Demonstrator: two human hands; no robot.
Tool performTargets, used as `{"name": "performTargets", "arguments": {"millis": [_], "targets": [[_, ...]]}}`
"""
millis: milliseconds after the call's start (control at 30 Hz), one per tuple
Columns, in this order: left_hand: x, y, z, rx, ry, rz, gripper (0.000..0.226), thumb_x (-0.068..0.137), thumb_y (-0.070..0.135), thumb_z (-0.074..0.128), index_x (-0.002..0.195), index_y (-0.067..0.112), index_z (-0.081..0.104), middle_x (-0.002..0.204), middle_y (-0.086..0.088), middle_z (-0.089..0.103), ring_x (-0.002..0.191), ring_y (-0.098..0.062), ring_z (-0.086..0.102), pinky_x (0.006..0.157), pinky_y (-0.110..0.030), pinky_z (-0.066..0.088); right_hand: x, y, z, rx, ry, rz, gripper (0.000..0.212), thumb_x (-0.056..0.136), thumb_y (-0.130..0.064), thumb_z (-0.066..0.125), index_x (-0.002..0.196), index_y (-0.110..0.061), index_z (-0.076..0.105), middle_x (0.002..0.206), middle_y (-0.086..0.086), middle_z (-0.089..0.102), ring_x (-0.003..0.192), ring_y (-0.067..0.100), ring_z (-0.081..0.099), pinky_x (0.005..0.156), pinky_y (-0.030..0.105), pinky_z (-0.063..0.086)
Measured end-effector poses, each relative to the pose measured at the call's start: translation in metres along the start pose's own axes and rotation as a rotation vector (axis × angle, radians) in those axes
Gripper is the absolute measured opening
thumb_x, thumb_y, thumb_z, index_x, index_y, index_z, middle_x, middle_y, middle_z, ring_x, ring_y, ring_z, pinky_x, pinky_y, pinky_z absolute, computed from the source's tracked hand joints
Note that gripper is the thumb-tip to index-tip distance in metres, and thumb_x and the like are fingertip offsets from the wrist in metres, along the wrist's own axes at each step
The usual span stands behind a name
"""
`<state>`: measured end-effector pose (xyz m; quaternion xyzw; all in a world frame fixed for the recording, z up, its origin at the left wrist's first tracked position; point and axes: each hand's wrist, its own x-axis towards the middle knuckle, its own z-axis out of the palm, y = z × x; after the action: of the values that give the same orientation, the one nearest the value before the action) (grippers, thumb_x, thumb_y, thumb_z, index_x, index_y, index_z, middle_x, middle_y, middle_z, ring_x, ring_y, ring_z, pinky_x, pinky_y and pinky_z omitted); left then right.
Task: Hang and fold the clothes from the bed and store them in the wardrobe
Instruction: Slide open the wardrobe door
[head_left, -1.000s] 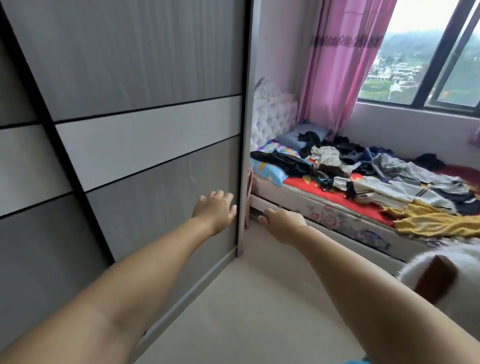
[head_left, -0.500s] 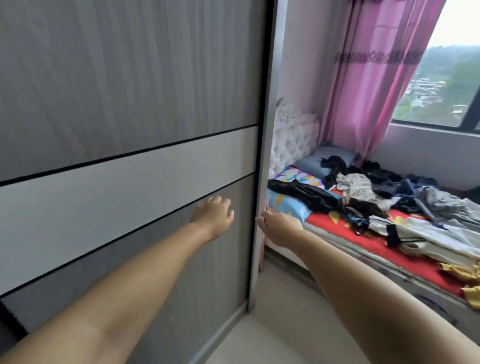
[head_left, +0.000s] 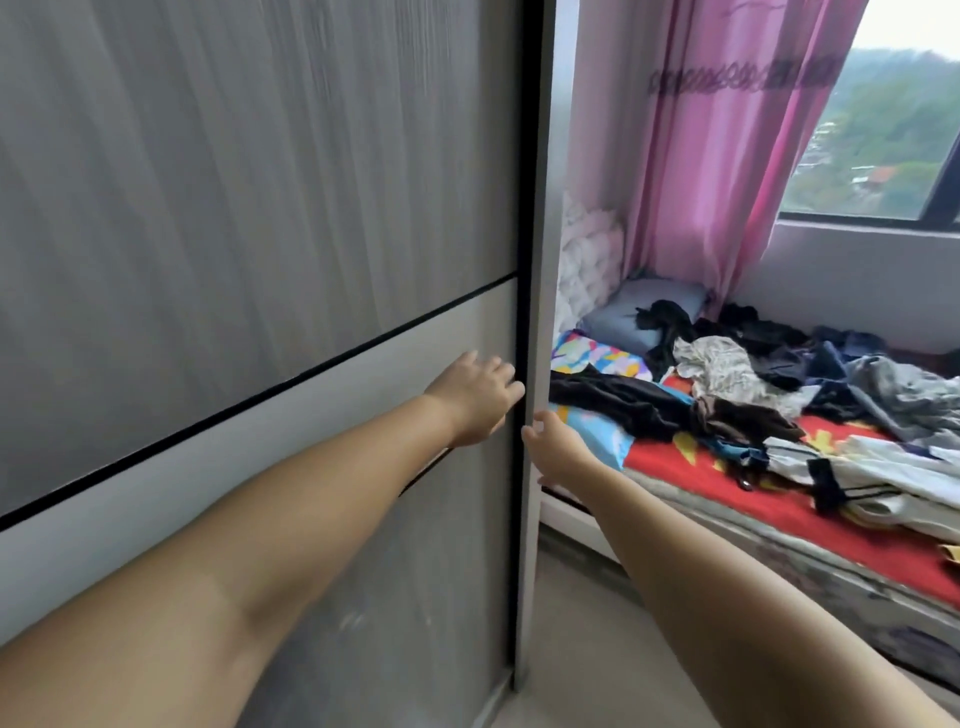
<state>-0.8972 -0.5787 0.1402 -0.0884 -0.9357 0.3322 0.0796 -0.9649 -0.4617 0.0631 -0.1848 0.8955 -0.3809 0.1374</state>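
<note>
My left hand (head_left: 475, 397) lies flat, fingers straight, on the wardrobe door (head_left: 260, 208); my right hand (head_left: 553, 447) curls round its edge; the clothes (head_left: 737, 384) lie heaped on the bed (head_left: 675, 462)

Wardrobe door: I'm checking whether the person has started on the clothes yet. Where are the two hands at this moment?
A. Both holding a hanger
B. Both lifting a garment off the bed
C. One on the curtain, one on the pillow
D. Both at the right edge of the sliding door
D: the left hand lies on the wardrobe door by its right edge, the right hand is at that edge, and the clothes lie untouched on the bed.
</note>
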Motion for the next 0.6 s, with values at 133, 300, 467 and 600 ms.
{"name": "performTargets", "arguments": {"millis": [133, 300, 467, 600], "targets": [[0.04, -0.024, 0.01, 0.118, -0.024, 0.086, 0.037, 0.097, 0.026, 0.041, 0.131, 0.011, 0.042, 0.131, -0.012, 0.046, 0.122, -0.029, 0.042, 0.106, -0.046, 0.027, 0.046, -0.013, 0.009, 0.084, 0.012, -0.029, 0.06, 0.098, -0.032, 0.043, 0.151, -0.015, 0.02, 0.149, 0.016, 0.033, 0.133, 0.033, 0.039, 0.109, 0.043, 0.034], [0.089, -0.048, 0.021, 0.304, -0.151, 0.049, 0.053, 0.101, 0.028, 0.034, 0.149, 0.011, 0.022, 0.155, -0.016, 0.023, 0.144, -0.029, 0.019, 0.115, -0.056, 0.003, 0.085, -0.025, 0.026, 0.33, -0.023, -0.055, 0.067, 0.101, -0.036, 0.039, 0.154, -0.016, 0.003, 0.16, 0.013, 0.004, 0.147, 0.028, 0.012, 0.119, 0.04, 0.014], [0.124, -0.072, 0.018, 0.392, -0.176, 0.034, 0.051, 0.102, 0.026, 0.025, 0.151, 0.015, 0.019, 0.158, -0.01, 0.015, 0.146, -0.032, 0.008, 0.114, -0.057, -0.005, 0.121, -0.027, 0.041, 0.413, 0.029, -0.026, 0.063, 0.103, -0.034, 0.032, 0.154, -0.014, 0.0, 0.159, 0.016, 0.005, 0.146, 0.029, 0.009, 0.115, 0.033, 0.007], [0.136, -0.076, 0.02, 0.415, -0.247, 0.019, 0.05, 0.103, 0.028, 0.022, 0.152, 0.017, 0.018, 0.16, -0.009, 0.011, 0.147, -0.031, 0.003, 0.113, -0.059, -0.008, 0.141, -0.032, 0.046, 0.56, 0.067, 0.042, 0.062, 0.103, -0.034, 0.032, 0.154, -0.013, 0.002, 0.159, 0.018, 0.007, 0.145, 0.031, 0.011, 0.114, 0.032, 0.008]]}}
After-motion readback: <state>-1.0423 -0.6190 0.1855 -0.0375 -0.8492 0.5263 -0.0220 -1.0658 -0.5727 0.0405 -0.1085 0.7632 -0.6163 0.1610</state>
